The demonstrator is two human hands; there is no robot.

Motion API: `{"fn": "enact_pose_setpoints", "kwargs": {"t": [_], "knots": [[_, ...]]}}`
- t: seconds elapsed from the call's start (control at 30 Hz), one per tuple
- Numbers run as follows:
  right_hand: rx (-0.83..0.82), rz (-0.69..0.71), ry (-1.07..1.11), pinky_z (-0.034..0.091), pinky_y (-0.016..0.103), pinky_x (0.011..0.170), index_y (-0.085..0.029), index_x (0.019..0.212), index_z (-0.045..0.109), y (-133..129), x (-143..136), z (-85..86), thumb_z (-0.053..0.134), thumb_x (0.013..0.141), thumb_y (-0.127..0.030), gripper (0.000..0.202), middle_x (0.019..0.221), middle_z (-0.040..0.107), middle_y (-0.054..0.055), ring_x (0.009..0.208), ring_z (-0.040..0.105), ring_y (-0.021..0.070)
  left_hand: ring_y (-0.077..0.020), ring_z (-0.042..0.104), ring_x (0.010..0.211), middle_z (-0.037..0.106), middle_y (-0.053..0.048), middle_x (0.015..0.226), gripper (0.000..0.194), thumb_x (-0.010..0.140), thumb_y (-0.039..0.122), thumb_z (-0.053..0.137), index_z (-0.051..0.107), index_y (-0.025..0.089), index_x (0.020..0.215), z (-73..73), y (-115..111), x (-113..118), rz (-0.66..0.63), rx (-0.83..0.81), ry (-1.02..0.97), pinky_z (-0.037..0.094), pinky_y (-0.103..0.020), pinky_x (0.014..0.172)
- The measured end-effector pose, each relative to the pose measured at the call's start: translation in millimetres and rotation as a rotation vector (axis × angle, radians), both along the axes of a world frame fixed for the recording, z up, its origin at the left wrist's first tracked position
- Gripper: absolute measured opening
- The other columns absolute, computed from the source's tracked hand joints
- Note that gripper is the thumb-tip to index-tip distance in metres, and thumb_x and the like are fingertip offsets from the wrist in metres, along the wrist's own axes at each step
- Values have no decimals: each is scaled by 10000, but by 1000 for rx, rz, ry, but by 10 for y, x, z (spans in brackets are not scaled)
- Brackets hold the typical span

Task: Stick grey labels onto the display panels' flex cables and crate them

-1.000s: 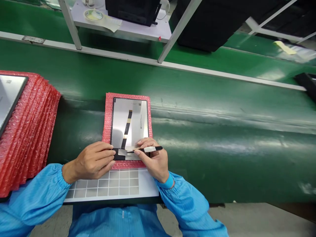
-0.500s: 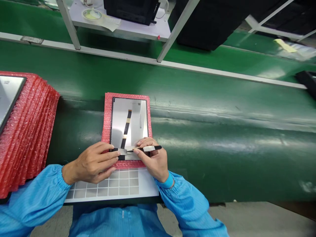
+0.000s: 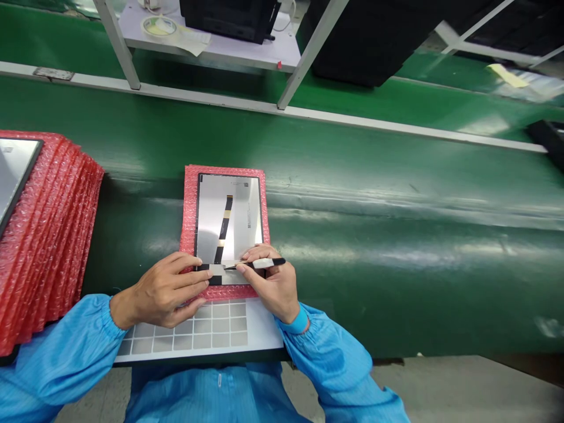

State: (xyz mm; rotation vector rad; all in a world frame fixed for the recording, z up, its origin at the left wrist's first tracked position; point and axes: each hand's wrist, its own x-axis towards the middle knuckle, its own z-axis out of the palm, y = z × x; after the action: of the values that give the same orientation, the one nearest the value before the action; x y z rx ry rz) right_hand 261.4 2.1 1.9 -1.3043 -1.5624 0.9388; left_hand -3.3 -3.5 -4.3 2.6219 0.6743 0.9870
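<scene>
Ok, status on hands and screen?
Left hand at near-left corner of screen. Right hand grips pointed tool, tip at screen's near end. Screen flat on red bubble wrap; hands partly hide it.

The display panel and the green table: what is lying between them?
Red bubble wrap lies there; in the head view it shows around the panel, on the table.

a white shelf bears tape and perhaps a monitor.

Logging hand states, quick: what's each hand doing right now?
Left hand: open, fingertips at the lower left of the panel.
Right hand: closed, holding the tweezers.
</scene>
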Motion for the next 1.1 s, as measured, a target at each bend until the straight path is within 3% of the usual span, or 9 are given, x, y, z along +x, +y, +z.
{"fn": "enact_pose_setpoints", "kwargs": {"t": [0.33,0.57,0.8,0.97,1.1], "knots": [[-11,-17,-43,565,412,828,-241,853,682,-12,3,-9,809,831,-238,128,870,729,43,922,693,237,-311,644,1094,779,-105,1199,267,839,128,754,725,91,1102,5,1,8,8,19,2,583,-479,889],[-11,-21,-70,559,428,874,-245,855,684,-14,13,-21,811,827,-240,131,864,745,47,1010,700,266,-379,562,1270,675,-120,1425,490,904,303,683,648,89,1343,24,-23,-11,-40,-31,134,469,-577,1030],[32,-29,-100,540,432,964,-246,867,687,-17,9,-34,810,825,-242,130,846,754,26,967,709,235,-386,522,1340,651,-115,1459,522,914,326,683,628,102,1382,-7,-34,-10,-21,-65,183,413,-589,1103],[-21,-49,-99,569,393,861,-234,860,696,-18,-3,-17,809,820,-286,131,886,742,59,899,715,226,-408,502,1402,668,-134,1431,569,880,352,718,636,111,1389,-16,2,-57,-29,-50,201,400,-630,1156],[-50,-50,-88,576,379,817,-233,845,696,-19,-10,-6,810,811,-295,134,889,725,69,912,709,234,-390,546,1382,710,-153,1359,508,880,327,716,663,74,1318,-19,45,-115,-49,16,151,453,-593,1150]]}}
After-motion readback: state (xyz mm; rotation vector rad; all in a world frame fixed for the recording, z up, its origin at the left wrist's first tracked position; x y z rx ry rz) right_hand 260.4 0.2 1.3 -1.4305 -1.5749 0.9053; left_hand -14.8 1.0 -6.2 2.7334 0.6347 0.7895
